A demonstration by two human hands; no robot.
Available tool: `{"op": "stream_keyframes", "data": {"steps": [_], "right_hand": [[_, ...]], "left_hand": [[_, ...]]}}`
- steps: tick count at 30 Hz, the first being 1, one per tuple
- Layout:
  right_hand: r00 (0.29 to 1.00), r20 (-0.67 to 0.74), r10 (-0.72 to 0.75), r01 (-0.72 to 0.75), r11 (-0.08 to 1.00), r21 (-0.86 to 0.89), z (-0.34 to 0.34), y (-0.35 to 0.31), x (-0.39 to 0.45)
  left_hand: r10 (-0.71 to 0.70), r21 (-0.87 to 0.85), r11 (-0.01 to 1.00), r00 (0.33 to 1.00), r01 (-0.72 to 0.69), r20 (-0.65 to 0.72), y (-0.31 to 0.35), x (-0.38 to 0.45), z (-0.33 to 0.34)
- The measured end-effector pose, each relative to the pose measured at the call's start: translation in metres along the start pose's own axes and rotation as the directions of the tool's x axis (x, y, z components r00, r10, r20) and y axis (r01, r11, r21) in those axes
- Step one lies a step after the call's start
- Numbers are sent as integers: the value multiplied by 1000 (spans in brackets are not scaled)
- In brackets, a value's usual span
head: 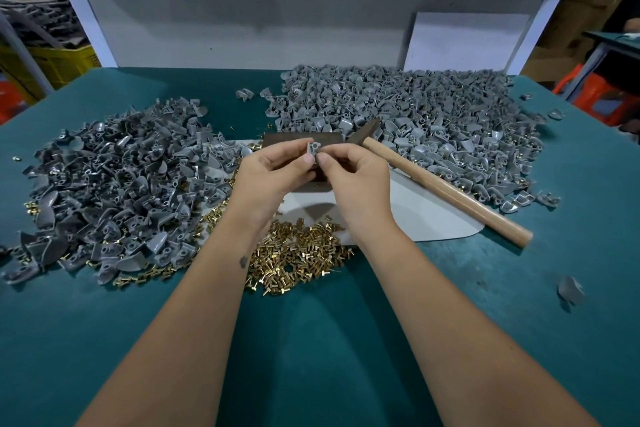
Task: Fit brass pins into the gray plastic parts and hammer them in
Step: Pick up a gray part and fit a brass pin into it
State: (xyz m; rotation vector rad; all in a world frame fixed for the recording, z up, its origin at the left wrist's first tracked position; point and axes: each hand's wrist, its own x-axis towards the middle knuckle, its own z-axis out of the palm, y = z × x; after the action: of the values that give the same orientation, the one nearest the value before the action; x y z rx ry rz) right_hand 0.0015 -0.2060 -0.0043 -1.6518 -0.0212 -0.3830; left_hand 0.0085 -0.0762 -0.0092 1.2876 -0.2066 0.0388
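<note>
On the left of the green worktop [104,340] lies a loose heap of gray plastic parts [114,184], with stray brass pieces along its near edge. Just right of it, toward the person, a spread of brass pins [298,260] lies partly on the worktop and partly on a white mat [415,218]. Above the pins the two hands meet over a dark metal block [298,140] at the mat's far end. The left hand [270,180] pinches a single gray part [313,149] with its fingers curled round it, thumb on the near face. The right hand [360,184] touches the same part, thumb and forefinger closed together at its right edge (whether they hold a pin there cannot be told). Right of the hands a hammer [446,189] lies with its wooden handle slanting across the mat, head near the block. Behind it spreads a larger heap of gray parts [415,107]. One lone gray piece [569,289] lies near the right edge.
</note>
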Motion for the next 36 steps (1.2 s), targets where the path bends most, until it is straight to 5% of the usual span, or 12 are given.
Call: {"op": "stream_keyframes", "data": {"steps": [5, 17, 30, 33, 36], "right_hand": [[996, 56, 64, -72, 985, 158, -2, -3, 1], [997, 80, -23, 30, 995, -94, -3, -2, 0], [997, -17, -74, 73, 995, -61, -3, -4, 0], [995, -45, -85, 78, 987, -138, -5, -1, 3], [997, -75, -21, 7, 985, -170, -5, 4, 7]], "left_hand": [[-34, -121, 992, 999, 34, -2, 1, 0, -3], [-146, -165, 975, 989, 146, 12, 5, -3, -4], [-118, -280, 955, 991, 96, -64, 6, 0, -7], [71, 2, 997, 976, -73, -208, 4, 3, -10], [230, 401, 912, 921, -92, -313, -1, 9, -15]]}}
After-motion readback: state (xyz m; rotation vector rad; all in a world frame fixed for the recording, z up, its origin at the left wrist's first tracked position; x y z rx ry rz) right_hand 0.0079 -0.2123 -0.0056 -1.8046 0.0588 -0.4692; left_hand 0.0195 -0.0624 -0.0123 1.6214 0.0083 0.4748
